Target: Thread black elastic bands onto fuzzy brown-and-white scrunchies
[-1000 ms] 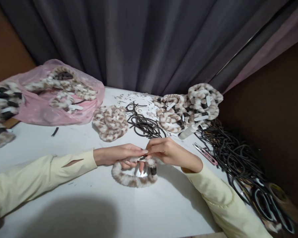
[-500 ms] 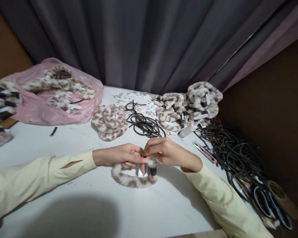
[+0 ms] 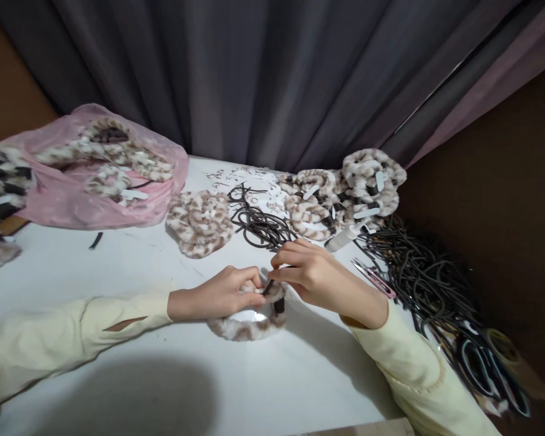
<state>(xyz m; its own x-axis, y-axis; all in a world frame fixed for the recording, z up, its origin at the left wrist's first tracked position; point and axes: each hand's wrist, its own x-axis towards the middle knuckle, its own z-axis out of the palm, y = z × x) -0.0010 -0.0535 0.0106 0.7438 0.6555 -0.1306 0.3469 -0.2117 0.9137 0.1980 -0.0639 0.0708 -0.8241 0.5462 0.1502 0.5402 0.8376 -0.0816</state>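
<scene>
A furry white-and-brown ring [image 3: 247, 329] lies on the white table in front of me, with a black band [image 3: 279, 306] around its right side. My left hand [image 3: 222, 293] grips the far edge of this ring between thumb and fingers. Just to the right, my right hand [image 3: 315, 275] pinches a short dark cord [image 3: 268, 287] that slants down to the ring beside my left thumb. Whether the cord enters the fur I cannot tell. A small shiny whitish piece [image 3: 258, 315] shows inside the ring.
Beyond my hands lie a pile of furry rings [image 3: 200, 224] and dark cords [image 3: 263, 227]. Tagged rings [image 3: 372, 181], a white bottle [image 3: 341, 240], pink-handled snips [image 3: 375, 280] and a cord heap [image 3: 427, 272] are on the right. A pink bag [image 3: 54, 200] holds furry pieces at left.
My right hand has drawn slightly up and right from my left fingers, and a dark cord now shows between them. My left fingers have curled over the ring's far edge.
</scene>
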